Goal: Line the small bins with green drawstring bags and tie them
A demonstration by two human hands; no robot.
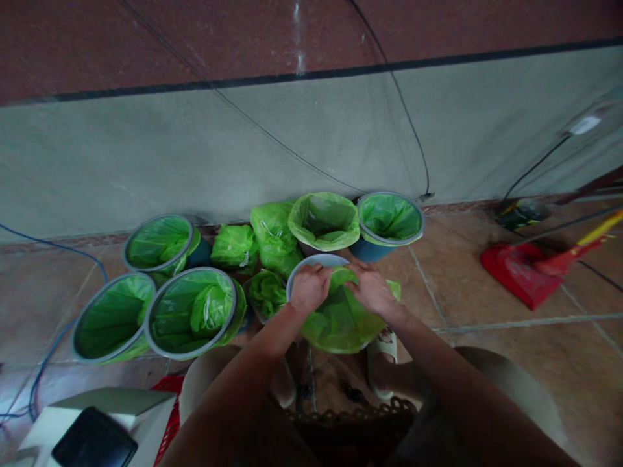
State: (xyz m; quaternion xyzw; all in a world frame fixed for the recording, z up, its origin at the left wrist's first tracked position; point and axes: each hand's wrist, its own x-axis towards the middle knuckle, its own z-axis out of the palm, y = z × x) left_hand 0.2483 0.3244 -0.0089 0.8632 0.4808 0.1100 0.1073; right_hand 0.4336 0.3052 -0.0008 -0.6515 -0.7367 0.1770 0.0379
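Between my feet stands a bin (322,259) whose pale grey rim shows at the far side. A thin light-green garbage bag (343,324) is draped over the near part of it and hangs toward me. My left hand (310,287) is closed on the bag's edge at the left of the rim. Opposite it, my right hand (372,288) pinches the bag at the right, with a flap of plastic sticking out beyond the wrist. Most of the bin's body is hidden by the bag and my hands.
Several lined bins stand around, including a blue one (372,250) and a grey-rimmed one (150,350). Tied green bags (275,233) lie by the wall. A red dustpan (520,272) is at right, a phone (95,438) on a white box at lower left.
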